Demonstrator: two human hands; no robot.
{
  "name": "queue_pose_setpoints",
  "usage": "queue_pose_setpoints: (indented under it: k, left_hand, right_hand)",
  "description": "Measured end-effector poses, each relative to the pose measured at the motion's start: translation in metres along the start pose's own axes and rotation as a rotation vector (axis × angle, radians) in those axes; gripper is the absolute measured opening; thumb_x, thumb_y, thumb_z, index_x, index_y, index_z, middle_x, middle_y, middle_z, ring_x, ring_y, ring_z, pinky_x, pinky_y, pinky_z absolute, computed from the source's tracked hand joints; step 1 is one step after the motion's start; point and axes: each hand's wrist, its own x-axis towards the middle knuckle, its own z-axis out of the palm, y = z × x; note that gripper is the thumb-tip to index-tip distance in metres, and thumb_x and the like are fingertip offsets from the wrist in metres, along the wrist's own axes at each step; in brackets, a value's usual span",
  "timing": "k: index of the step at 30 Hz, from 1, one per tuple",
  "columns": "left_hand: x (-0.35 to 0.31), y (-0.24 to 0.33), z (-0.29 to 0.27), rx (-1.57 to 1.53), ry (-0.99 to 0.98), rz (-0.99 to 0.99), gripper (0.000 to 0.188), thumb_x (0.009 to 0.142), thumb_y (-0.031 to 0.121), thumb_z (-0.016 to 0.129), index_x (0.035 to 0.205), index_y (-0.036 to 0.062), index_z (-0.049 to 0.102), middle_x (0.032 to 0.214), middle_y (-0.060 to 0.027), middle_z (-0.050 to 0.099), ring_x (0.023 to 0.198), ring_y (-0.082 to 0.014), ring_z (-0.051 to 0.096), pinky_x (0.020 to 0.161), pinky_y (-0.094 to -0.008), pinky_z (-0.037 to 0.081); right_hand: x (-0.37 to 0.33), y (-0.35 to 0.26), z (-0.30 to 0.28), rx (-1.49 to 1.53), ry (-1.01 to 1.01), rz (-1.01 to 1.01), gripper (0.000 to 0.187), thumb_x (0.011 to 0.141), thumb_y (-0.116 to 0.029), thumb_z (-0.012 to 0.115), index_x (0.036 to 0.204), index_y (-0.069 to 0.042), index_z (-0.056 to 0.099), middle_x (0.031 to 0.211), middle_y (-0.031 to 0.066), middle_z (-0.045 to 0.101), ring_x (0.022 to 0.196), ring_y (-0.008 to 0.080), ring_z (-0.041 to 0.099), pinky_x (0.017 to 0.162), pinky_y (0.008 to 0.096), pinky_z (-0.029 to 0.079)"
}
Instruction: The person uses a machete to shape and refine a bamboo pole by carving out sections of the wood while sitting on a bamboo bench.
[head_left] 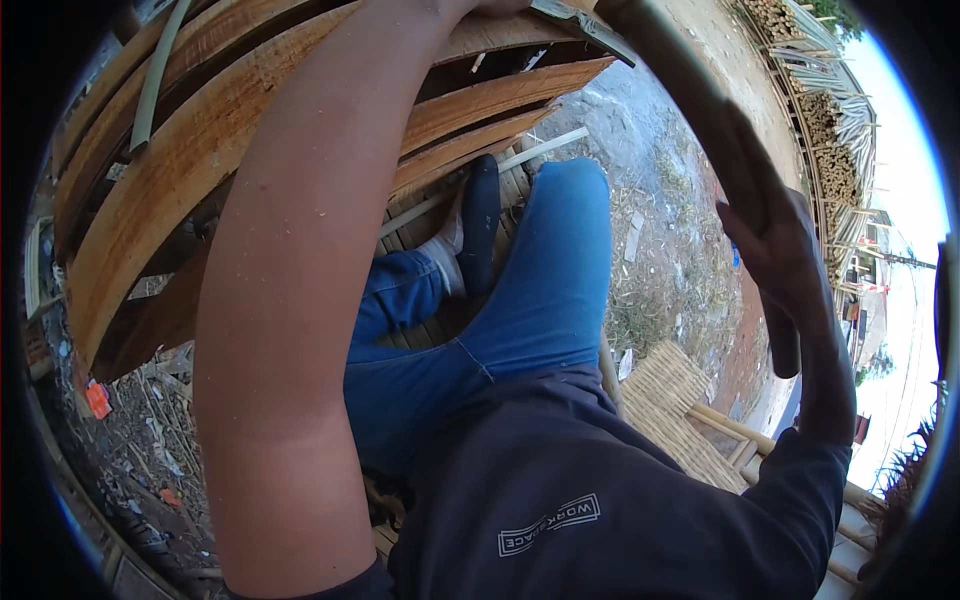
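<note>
A long, curved, tan-brown bamboo strip arcs from the top edge down the right side. The right hand is clenched around its lower end. The left hand reaches beyond the top edge, its grip unseen, beside stacked bamboo slats.

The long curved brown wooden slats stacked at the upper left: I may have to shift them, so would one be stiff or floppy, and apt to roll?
Each long curved brown wooden slat looks fairly stiff: it keeps its bow across the stack. Being thin and flat, it probably slides rather than rolls. The pale split faces look rough and splintery, so likely not slippery.
</note>
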Motion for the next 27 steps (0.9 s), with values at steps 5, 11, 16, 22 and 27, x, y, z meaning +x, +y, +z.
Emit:
queue_pose_setpoints:
  k: [5,11,16,22,27]
  left_hand:
    - [0.011,0.001,-0.022,-0.006,-0.284,-0.064,0.057,0.098,0.018,0.028,0.153,0.0031,0.034,0.162,-0.0178,0.028,0.153,-0.035,0.014,0.125,-0.0519,0.007]
    - [0.005,-0.011,-0.013,0.059,-0.178,0.093,0.05,0.102,0.029,0.032,0.141,0.0048,0.051,0.151,-0.0171,0.046,0.142,-0.0367,0.04,0.12,-0.0547,0.023]
    - [-0.023,0.007,0.0,0.216,0.144,0.105,0.046,0.101,0.026,0.037,0.137,0.0062,0.057,0.149,-0.0155,0.049,0.139,-0.0352,0.045,0.116,-0.0569,0.029]
    - [0.0,-0.003,0.027,0.118,0.127,-0.019,0.046,0.098,0.021,0.038,0.135,0.0051,0.059,0.15,-0.0177,0.047,0.141,-0.0364,0.04,0.118,-0.0568,0.025]
    - [0.033,-0.017,-0.008,0.065,-0.353,0.125,0.047,0.097,0.019,0.038,0.138,0.0064,0.057,0.153,-0.0181,0.043,0.142,-0.0422,0.037,0.114,-0.0701,0.021]
  right_hand:
    - [-0.015,0.016,0.002,0.062,0.276,0.455,0.066,0.09,-0.01,0.069,0.151,-0.012,0.042,0.105,0.0162,0.07,0.08,0.0205,0.064,0.077,0.0349,0.051]
    - [-0.011,0.008,0.003,0.228,0.26,0.276,0.056,0.091,-0.019,0.071,0.138,0.001,0.047,0.094,0.017,0.071,0.079,0.0207,0.066,0.077,0.0339,0.052]
    - [-0.009,0.003,0.004,0.166,0.011,0.119,0.063,0.089,-0.01,0.07,0.146,-0.004,0.044,0.096,0.0157,0.069,0.08,0.0192,0.065,0.073,0.0337,0.052]
    - [0.006,-0.024,-0.006,0.066,-0.208,0.165,0.071,0.086,-0.012,0.072,0.148,-0.001,0.04,0.097,0.0215,0.072,0.084,0.0304,0.069,0.085,0.0391,0.055]
    - [0.001,-0.005,0.008,0.246,0.433,0.143,0.084,0.083,-0.002,0.07,0.157,-0.017,0.033,0.088,0.015,0.067,0.066,0.0189,0.055,0.069,0.037,0.049]
